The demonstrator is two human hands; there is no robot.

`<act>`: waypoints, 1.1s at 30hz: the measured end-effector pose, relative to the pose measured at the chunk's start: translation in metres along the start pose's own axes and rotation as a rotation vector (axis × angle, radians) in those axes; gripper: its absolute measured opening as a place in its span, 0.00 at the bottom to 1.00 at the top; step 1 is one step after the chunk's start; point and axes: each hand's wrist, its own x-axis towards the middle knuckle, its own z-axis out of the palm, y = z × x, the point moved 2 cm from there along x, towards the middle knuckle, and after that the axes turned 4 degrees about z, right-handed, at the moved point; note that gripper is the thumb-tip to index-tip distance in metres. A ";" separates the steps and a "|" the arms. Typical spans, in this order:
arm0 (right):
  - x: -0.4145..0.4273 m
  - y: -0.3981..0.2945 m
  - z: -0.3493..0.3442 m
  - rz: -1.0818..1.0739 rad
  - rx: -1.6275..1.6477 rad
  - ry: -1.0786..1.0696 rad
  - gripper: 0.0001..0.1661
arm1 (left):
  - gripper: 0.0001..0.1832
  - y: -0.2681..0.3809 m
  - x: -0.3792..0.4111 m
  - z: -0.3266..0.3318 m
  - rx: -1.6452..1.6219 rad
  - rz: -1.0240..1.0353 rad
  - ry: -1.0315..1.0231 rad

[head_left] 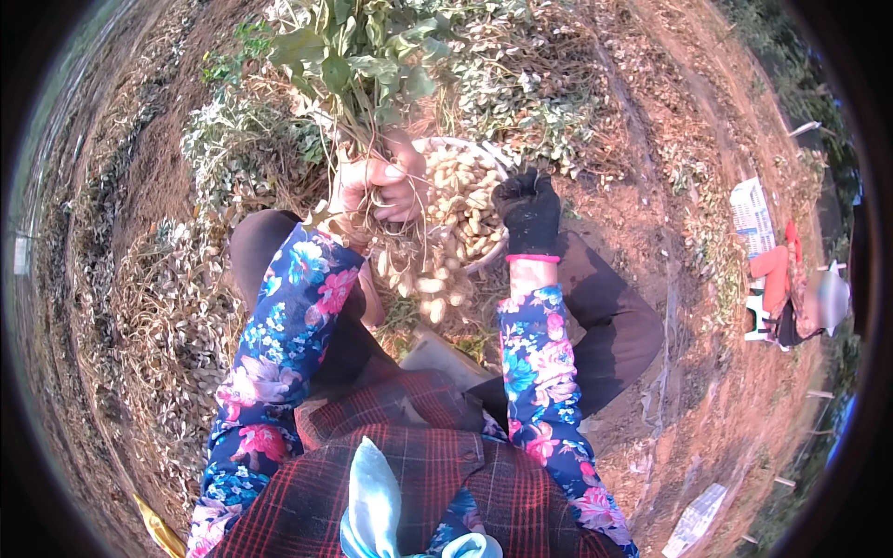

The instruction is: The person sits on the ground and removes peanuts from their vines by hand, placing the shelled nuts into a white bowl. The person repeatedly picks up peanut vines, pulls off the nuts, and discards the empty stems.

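My bare left hand (377, 183) grips a bunch of peanut plant stems, with the green leaves (356, 59) pointing away from me. Below the fist, roots and unshelled peanuts (431, 286) from the same plant hang on the near side of a round, pale-rimmed tub (497, 155). Many loose peanuts (464, 192) fill the tub, partly hidden by my left hand. Just right of the rim is my right hand (529, 209) in a black glove, its fingers curled closed. Whether anything small is inside that fist cannot be seen.
Pulled peanut plants (523, 104) lie beyond the tub, and a row of dry plants (174, 321) runs along the left. Far right, a person (795, 293) sits on a white stool (755, 317) near a white sack (752, 216). Another pale sack (694, 519) lies lower right.
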 end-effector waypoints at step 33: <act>0.006 0.019 0.036 -0.197 -0.506 -0.100 0.07 | 0.13 -0.027 0.000 -0.006 0.278 -0.044 0.567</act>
